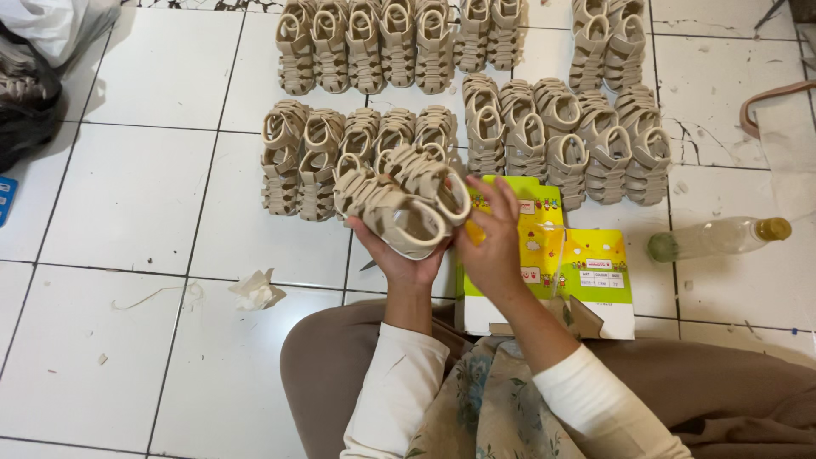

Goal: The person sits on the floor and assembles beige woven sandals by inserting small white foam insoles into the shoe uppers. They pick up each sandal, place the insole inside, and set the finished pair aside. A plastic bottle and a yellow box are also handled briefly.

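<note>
My left hand [398, 259] cups a pair of small beige strappy sandals [401, 201] from below, holding them side by side. At the pair's right side my right hand [495, 242] rests with its fingers spread against the sandals. Just behind and below the right hand lies a yellow-green shoe box [586, 272] with cartoon pictures, its flap open, on the white tiled floor. Both arms wear cream sleeves.
Rows of several matching beige sandals [476, 110] stand on the tiles ahead. A clear plastic bottle [718, 238] with a yellow cap lies at the right. A crumpled tissue [255, 291] lies left of my knee. Bags [34, 76] sit at the far left, a pink strap [769, 102] far right.
</note>
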